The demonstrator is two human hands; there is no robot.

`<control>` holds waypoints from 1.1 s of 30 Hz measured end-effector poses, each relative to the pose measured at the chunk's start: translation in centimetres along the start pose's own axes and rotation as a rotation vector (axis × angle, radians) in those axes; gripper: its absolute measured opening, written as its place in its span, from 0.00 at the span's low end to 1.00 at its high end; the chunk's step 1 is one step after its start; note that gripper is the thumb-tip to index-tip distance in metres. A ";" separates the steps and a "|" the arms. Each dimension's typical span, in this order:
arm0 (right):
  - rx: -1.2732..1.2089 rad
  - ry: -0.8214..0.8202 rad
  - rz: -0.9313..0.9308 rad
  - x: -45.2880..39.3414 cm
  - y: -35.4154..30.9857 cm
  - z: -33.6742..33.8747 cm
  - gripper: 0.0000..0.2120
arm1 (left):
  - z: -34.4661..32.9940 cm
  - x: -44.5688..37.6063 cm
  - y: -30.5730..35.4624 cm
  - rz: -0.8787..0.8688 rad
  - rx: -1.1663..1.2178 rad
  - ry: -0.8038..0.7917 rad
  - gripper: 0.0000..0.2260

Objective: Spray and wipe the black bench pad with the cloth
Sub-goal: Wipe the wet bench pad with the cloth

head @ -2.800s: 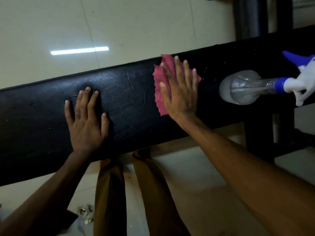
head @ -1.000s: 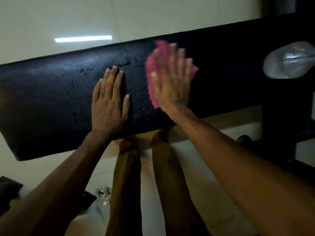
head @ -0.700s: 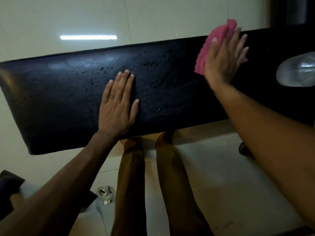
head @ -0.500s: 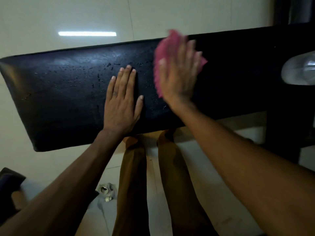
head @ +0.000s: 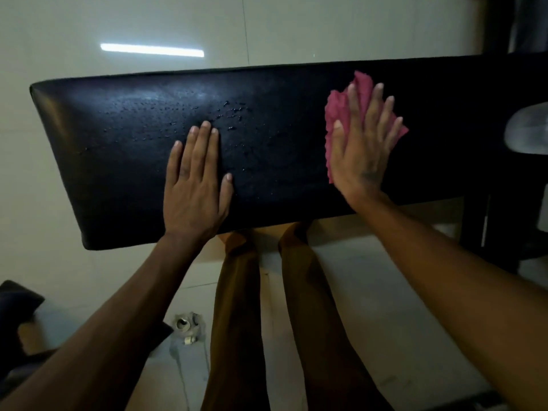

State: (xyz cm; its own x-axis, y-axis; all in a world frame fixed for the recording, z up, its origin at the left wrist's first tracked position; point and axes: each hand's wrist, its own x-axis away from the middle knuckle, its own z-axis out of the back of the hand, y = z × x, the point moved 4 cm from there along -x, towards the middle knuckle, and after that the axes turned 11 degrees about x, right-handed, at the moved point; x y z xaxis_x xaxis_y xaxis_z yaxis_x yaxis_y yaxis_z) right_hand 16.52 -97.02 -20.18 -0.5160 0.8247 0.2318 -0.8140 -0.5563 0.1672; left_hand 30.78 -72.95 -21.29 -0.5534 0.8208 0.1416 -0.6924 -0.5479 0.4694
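The black bench pad [head: 118, 173] runs across the view from left to right, with water droplets scattered over its left and middle part. My left hand [head: 195, 185] lies flat on the pad near its front edge, fingers straight. My right hand [head: 360, 146] presses the pink cloth [head: 336, 114] flat onto the pad to the right of the middle, fingers spread. The cloth sticks out past my fingertips and on both sides of the hand. The clear spray bottle [head: 526, 130] lies on the pad at the right edge of the view, only its base showing.
Pale floor tiles [head: 178, 22] lie beyond the pad, with a bright light reflection. A dark upright post [head: 498, 22] stands at the back right. My legs in brown trousers [head: 237, 307] are under the pad's front edge. A small crumpled object [head: 188, 323] lies on the floor.
My right hand has swept the cloth right along the pad, from beside my left hand to farther off. The left hand stays flat in place. The view has shifted slightly.
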 end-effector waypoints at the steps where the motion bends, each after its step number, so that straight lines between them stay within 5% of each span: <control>1: -0.028 0.033 -0.074 0.7 -1.7 0.1 0.29 | 0.0 0.0 0.1 0.007 0.011 0.013 0.29; 3: -0.086 0.069 -0.034 3.5 -5.6 -0.3 0.28 | 0.3 0.0 0.0 0.013 0.024 0.030 0.28; 7: -0.051 0.033 0.579 11.3 -8.7 -1.9 0.27 | 0.4 0.1 -0.2 -0.013 0.026 -0.011 0.28; 9: -0.009 0.041 0.706 12.1 -5.5 -3.0 0.29 | 0.5 0.0 0.0 -0.001 0.027 -0.027 0.29; 11: 0.015 0.042 0.615 10.6 -0.4 -3.6 0.29 | 0.5 -0.1 0.6 0.017 0.011 -0.021 0.29; 15: -0.062 0.067 0.124 4.1 9.5 -2.0 0.28 | -0.4 -0.7 3.3 -0.034 0.052 -0.016 0.28; 18: -0.134 0.069 -0.220 1.3 9.5 -2.0 0.28 | -1.8 -1.6 6.6 -0.116 0.088 -0.041 0.28; 20: -0.131 0.113 -0.229 2.6 7.4 -2.4 0.27 | -2.7 -2.1 8.9 -0.154 0.077 -0.075 0.29; 25: -0.016 -0.018 0.288 8.8 9.3 -3.9 0.27 | -4.8 -4.1 13.1 -0.231 0.027 -0.148 0.30; 33: -0.110 0.048 -0.147 -4.0 18.4 -1.8 0.30 | -8.1 -6.1 18.1 -0.125 -0.027 -0.155 0.31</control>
State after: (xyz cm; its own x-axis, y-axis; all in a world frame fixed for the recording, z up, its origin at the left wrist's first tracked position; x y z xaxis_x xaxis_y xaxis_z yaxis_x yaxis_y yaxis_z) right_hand 3.18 -110.36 -19.76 -0.3993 0.9017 0.1657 -0.9044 -0.4170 0.0898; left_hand 17.94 -89.19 -20.72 -0.3855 0.8968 0.2170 -0.7646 -0.4421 0.4690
